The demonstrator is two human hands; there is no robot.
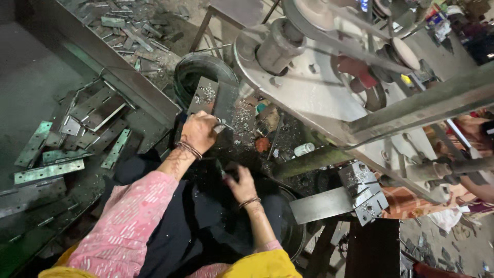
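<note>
1. Below the big grey machine wheel, the person's left hand is raised over a dark work surface, its fingers closed on a small shiny metal piece.
2. That piece sits just in front of a flat grey metal plate strewn with bright shavings.
3. Nearer the body, the right hand reaches down into a dark spot; its fingers are curled, but what they touch cannot be told.
4. Both wrists wear thin bangles, and the left sleeve is pink.
5. Left of the arms, many drilled metal strips lie heaped.
6. A small white bottle lies among the shavings.
</note>
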